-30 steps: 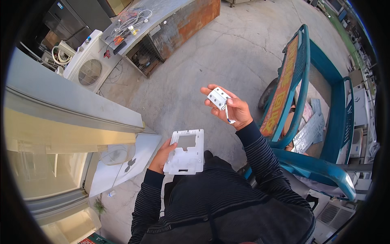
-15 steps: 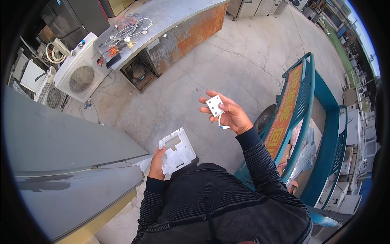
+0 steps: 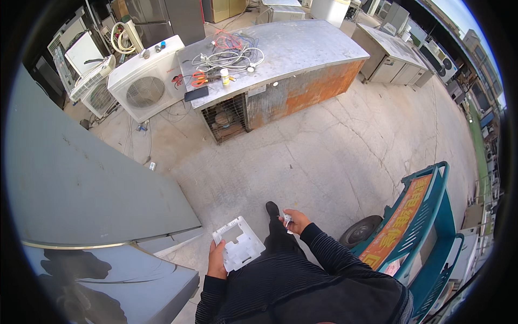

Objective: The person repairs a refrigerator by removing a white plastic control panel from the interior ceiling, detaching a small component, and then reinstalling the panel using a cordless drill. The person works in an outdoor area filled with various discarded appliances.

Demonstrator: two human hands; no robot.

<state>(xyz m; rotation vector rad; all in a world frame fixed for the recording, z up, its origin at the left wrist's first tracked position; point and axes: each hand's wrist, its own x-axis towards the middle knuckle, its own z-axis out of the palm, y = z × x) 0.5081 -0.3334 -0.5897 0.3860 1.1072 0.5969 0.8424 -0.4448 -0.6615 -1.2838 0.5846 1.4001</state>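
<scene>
- The left hand (image 3: 217,261) grasps a white plastic frame (image 3: 244,254) by its left edge, thumb on the near face; the frame is tilted, with a cut-out in its upper part, and sits in front of the person's body.
- The right hand (image 3: 298,222) is curled around a small white part (image 3: 287,218), grasping it between thumb and fingers; most of the part is hidden, so its shape cannot be told. It is to the right of the frame, apart from it.
- Both forearms wear dark striped sleeves (image 3: 335,249), and a black shoe (image 3: 272,208) shows on the floor (image 3: 259,167) just beyond the hands.
- To the left is a large grey cabinet (image 3: 91,173), its lower panel marked with dark patches.
- To the right is a teal cart (image 3: 437,237) with an orange banner (image 3: 402,218) along its side and a black wheel (image 3: 360,231).
- Farther ahead is a metal bench (image 3: 307,46) with a rusty side, bearing tangled cables (image 3: 232,58), a small bottle (image 3: 225,78), an orange-handled tool (image 3: 199,80) and a flat black object (image 3: 196,94).
- Left of the bench is a white fan unit (image 3: 144,89).
- Farthest back are a dark fridge (image 3: 148,24) and, on the right, a steel counter (image 3: 391,56).
</scene>
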